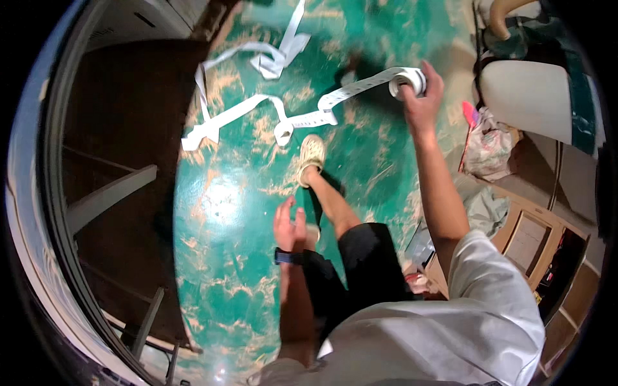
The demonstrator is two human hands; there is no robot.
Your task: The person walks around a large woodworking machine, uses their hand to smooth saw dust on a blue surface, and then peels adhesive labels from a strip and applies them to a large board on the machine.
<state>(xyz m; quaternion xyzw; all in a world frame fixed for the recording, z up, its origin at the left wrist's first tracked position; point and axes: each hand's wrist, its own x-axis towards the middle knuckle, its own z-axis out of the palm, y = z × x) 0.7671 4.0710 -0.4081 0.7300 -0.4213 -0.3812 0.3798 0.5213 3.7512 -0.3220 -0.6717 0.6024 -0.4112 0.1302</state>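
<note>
My right hand, with the arm stretched out to the far right, is closed round a roll of white labels. From the roll runs a long white strip with dark printed marks near the roll. The strip trails leftward across the green floor in bends and loops, and a crumpled bunch of it lies farther up. My left hand hangs in front of my body, holding nothing that I can see, its fingers stretched out. A dark watch circles that wrist.
The worn green floor has tan scuffed patches. On the left is a large dark tabletop or opening. To the right stand a white chair seat, a plastic bag and a wooden cabinet. My sandalled foot is near the strip.
</note>
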